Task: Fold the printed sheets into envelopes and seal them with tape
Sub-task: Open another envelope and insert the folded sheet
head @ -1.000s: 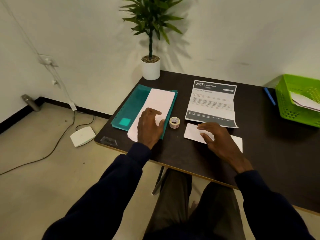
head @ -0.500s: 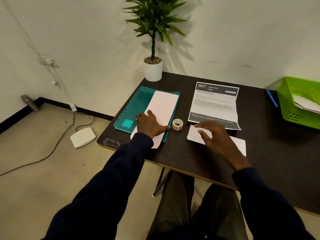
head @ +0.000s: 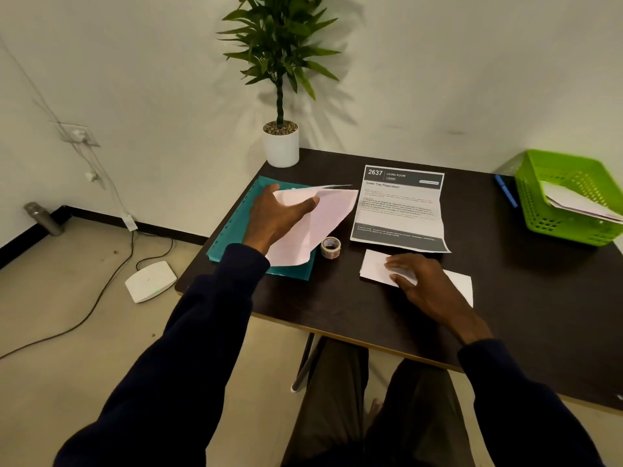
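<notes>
Here, the left hand (head: pixel 279 215) is gripping a pale blank sheet (head: pixel 332 217) by its left edge, thumb on top, and is holding it lifted and curling above the teal folder (head: pixel 229 230). A second paper edge is showing behind it, though whether that is another sheet cannot be told. The right hand (head: pixel 426 286) is lying flat, fingers straight, pressing on a folded white paper (head: pixel 372 267) near the front edge of the dark table (head: pixel 337 315). A tape roll (head: pixel 330 247) is standing between the folder and the folded paper. The table is standing against a pale wall, bearing a potted plant (head: pixel 280 146) at its far-left corner and a green basket (head: pixel 539 224) holding papers at the right. A printed sheet (head: pixel 401 210) is lying open beyond the right hand, reading "2637", "LIVING ROOM" and "Guest Tray Preparation".
</notes>
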